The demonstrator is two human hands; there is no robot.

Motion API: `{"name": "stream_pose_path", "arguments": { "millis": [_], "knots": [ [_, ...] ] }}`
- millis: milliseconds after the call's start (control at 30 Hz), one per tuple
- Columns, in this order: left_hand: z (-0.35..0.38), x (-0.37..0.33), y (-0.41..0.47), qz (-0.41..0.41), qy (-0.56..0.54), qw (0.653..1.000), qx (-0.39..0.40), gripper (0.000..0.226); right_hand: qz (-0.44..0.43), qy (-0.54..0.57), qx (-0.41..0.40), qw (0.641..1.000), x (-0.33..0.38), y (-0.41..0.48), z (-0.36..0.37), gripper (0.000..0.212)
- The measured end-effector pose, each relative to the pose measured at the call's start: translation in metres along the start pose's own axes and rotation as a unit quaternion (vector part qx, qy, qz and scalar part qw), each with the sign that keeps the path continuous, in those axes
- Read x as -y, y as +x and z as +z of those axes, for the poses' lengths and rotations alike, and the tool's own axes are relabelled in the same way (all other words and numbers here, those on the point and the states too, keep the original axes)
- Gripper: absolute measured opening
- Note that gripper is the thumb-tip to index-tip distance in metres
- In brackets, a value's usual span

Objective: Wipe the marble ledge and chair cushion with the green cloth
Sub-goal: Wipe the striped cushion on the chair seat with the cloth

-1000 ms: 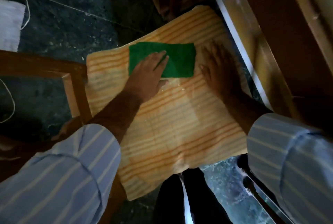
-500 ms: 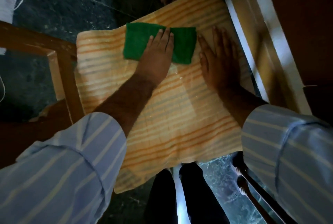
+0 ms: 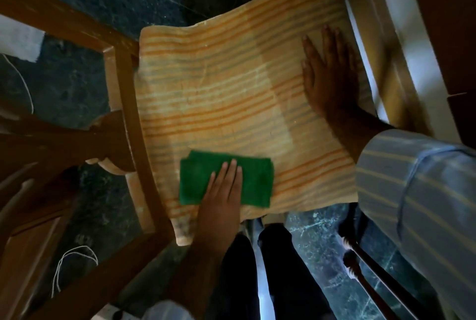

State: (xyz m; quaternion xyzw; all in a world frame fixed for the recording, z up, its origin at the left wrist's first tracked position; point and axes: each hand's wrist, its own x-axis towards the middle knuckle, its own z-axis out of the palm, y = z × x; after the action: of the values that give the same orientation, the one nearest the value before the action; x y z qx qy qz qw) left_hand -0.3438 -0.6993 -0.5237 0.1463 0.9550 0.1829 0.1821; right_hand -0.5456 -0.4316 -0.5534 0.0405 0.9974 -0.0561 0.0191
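Green cloth [image 3: 226,180], under flat left hand [image 3: 221,201], now down at the chair cushion's [image 3: 231,93] near edge, no longer at the far end. Right hand [image 3: 329,72] shifted closer to the cushion's right side.

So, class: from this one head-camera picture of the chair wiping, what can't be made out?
- Marble ledge: not identifiable in the head view.
- Folded green cloth: its middle is hidden under the left hand.
- Striped orange chair cushion: a patch is covered by the flat right hand.
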Motion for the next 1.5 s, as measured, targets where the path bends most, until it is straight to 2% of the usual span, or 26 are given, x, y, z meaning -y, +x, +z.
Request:
{"name": "stream_pose_path", "arguments": {
  "millis": [67,133,167,233,267,300,367,467,533,600,667,800,967,1033,1067,1133,1167,1200,1233,1267,1300,1333,1400,1500],
  "knots": [
    [0.004,0.002,-0.037,-0.016,-0.029,0.999,0.035,0.074,0.000,0.003,0.001,1.000,0.000,0.000,0.000,0.056],
    [-0.003,0.001,-0.050,-0.074,-0.119,0.989,0.038,0.055,0.000,0.001,0.002,1.000,0.000,0.000,0.001,0.056],
    [-0.011,-0.002,-0.046,-0.136,-0.200,0.970,-0.008,0.049,-0.001,0.003,0.001,1.000,0.000,0.001,0.002,0.056],
    [-0.039,-0.001,-0.020,-0.248,-0.335,0.894,-0.163,0.046,-0.002,0.011,-0.005,1.000,-0.002,0.000,0.004,0.056],
    [-0.056,0.004,0.001,-0.264,-0.371,0.860,-0.228,0.046,-0.003,0.014,-0.009,1.000,-0.002,0.000,0.004,0.056],
    [-0.073,0.011,0.024,-0.264,-0.381,0.845,-0.269,0.046,-0.003,0.013,-0.012,1.000,-0.002,0.000,0.005,0.056],
    [-0.103,0.023,0.080,-0.224,-0.385,0.847,-0.290,0.050,-0.002,0.009,-0.012,1.000,-0.002,0.001,0.006,0.056],
    [-0.121,0.027,0.164,-0.161,-0.230,0.917,-0.284,0.054,-0.004,0.009,-0.014,1.000,-0.002,0.001,0.007,0.056],
    [-0.114,0.018,0.209,-0.146,-0.165,0.950,-0.224,0.054,-0.004,0.010,-0.015,1.000,-0.003,0.001,0.007,0.056],
    [-0.090,0.003,0.232,-0.128,-0.093,0.981,-0.110,0.060,-0.002,0.005,-0.013,1.000,-0.004,0.001,0.008,0.056],
    [-0.061,-0.016,0.227,-0.096,-0.015,0.995,-0.027,0.067,-0.003,0.006,-0.010,1.000,-0.005,0.002,0.008,0.056],
    [-0.021,-0.043,0.163,-0.004,0.049,0.998,0.026,0.080,-0.003,0.007,0.001,1.000,-0.005,0.003,0.007,0.056],
    [0.015,-0.068,0.047,0.148,0.088,0.977,0.129,0.069,0.004,0.017,-0.007,1.000,-0.001,0.002,0.006,0.056],
    [0.020,-0.072,0.012,0.186,0.037,0.970,0.149,0.067,0.002,0.015,-0.012,1.000,-0.002,0.002,0.007,0.055],
    [0.020,-0.069,0.003,0.180,-0.013,0.970,0.161,0.064,0.000,0.013,-0.016,1.000,-0.002,0.002,0.008,0.055],
    [0.002,-0.060,0.012,0.079,-0.186,0.951,0.233,0.050,-0.002,0.014,-0.026,1.000,-0.003,0.003,0.010,0.054],
    [-0.015,-0.050,0.026,0.003,-0.291,0.918,0.271,0.040,-0.001,0.015,-0.032,0.999,-0.003,0.003,0.011,0.054],
    [-0.033,-0.037,0.043,-0.065,-0.388,0.870,0.296,0.032,-0.001,0.013,-0.037,0.999,-0.003,0.002,0.012,0.053],
    [-0.051,-0.022,0.062,-0.118,-0.474,0.823,0.288,0.027,0.000,0.010,-0.042,0.999,-0.004,0.002,0.013,0.053],
    [-0.068,-0.005,0.081,-0.155,-0.529,0.797,0.246,0.025,0.000,0.008,-0.044,0.999,-0.004,0.002,0.014,0.053],
    [-0.084,0.017,0.102,-0.182,-0.553,0.794,0.176,0.025,-0.001,0.007,-0.044,0.999,-0.004,0.003,0.014,0.053],
    [-0.101,0.037,0.123,-0.195,-0.542,0.812,0.096,0.025,-0.002,0.006,-0.042,0.999,-0.004,0.003,0.015,0.053],
    [-0.130,0.073,0.166,-0.218,-0.452,0.863,-0.060,0.030,-0.001,0.008,-0.037,0.999,-0.005,0.003,0.015,0.053],
    [-0.156,0.096,0.217,-0.200,-0.320,0.890,-0.256,0.037,-0.001,0.012,-0.038,0.999,-0.006,0.003,0.016,0.054]
  ]
}}
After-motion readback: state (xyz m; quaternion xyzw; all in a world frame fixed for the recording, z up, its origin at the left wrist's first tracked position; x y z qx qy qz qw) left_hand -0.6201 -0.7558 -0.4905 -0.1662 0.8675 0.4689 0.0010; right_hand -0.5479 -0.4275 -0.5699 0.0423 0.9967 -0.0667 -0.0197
